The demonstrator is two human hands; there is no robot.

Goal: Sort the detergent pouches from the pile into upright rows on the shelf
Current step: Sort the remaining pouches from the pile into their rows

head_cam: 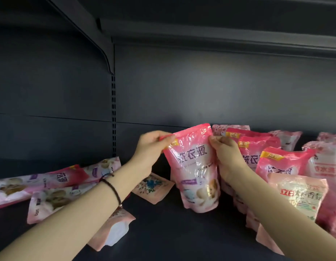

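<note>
— Why both hands on that pouch [195, 176]?
— The left hand [148, 149] and right hand [227, 157] each pinch a top corner to keep it upright on the shelf [172, 232], just left of the standing row [257, 146]. The pile [41, 183] lies flat further left.

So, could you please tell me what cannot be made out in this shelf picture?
Head view, count of upright pink pouches at right: the right forearm and frame edge hide some.
Head view, flat pink pile pouches: partly under the left forearm, cut by the left edge.
Head view, glossy pink detergent pouch held by left hand and right hand: small print blurred.
</note>
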